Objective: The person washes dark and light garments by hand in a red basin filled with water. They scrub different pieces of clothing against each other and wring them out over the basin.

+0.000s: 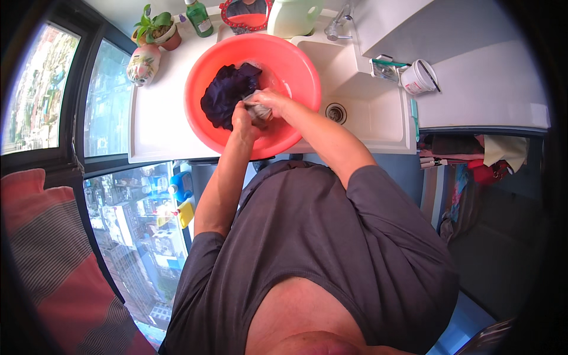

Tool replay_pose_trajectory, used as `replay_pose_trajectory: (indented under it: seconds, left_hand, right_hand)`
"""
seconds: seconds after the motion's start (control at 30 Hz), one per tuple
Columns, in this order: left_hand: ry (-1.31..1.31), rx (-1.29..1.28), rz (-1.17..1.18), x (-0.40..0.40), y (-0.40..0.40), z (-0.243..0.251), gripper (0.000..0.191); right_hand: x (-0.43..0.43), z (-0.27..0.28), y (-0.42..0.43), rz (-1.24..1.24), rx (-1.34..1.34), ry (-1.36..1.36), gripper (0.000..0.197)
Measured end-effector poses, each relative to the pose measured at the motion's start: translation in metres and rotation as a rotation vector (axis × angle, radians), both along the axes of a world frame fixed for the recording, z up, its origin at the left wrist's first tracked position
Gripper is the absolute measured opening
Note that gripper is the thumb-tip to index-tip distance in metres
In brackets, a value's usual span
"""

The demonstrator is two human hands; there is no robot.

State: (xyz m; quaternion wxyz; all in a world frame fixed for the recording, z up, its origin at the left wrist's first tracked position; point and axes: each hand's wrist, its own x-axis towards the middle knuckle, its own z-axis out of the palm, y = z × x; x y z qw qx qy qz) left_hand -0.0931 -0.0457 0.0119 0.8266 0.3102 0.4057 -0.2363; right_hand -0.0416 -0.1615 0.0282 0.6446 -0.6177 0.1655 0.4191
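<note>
Both of my hands are inside a round red plastic basin (284, 53). My left hand (242, 120) grips one side of a small light-grey cloth (259, 112). My right hand (271, 100) holds the same wet cloth from the other side, close to the left. Beside them, in the left part of the basin, lies a bunched dark navy garment (226, 93). Suds and a little water show near the basin's right inner wall. The lower folds of the grey cloth are partly hidden by my fingers.
The basin stands on a white counter (162, 120), overlapping a sink (372, 115) with a faucet (339, 24). Behind it are a green bottle (199, 18), a red-framed mirror (245, 15) and a pale green jug (293, 17). Potted plants (159, 31) and a painted ceramic piece (143, 66) stand left.
</note>
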Motion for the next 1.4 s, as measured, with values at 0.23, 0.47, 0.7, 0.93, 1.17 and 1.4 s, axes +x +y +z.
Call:
replay_pose_trajectory:
  seconds: [0.23, 0.47, 0.7, 0.93, 1.17, 1.4]
  left_hand:
    - [-0.763, -0.544, 0.097, 0.003, 0.018, -0.022, 0.049]
    - [-1.022, 0.038, -0.263, 0.020, 0.020, -0.033, 0.032]
    - [-0.213, -0.049, 0.085, 0.012, 0.000, 0.015, 0.035]
    - [-0.080, -0.109, -0.042, -0.010, 0.004, 0.043, 0.046]
    - [-0.351, -0.202, -0.034, 0.003, 0.013, 0.010, 0.056]
    - [-1.312, 0.820, -0.248, 0.015, 0.036, -0.062, 0.055]
  right_hand:
    - [-0.055, 0.096, 0.024, 0.018, -0.266, -0.844, 0.033]
    - [-0.033, 0.065, 0.021, 0.046, -0.614, -1.277, 0.037]
    - [0.029, 0.038, -0.042, 0.263, -0.968, -1.404, 0.035]
    - [0.000, -0.006, -0.001, 0.395, -1.186, -0.758, 0.058]
    - [-0.030, 0.053, 0.016, -0.031, 0.004, -0.442, 0.035]
    - [-0.043, 0.080, 0.035, 0.169, -0.597, -1.404, 0.037]
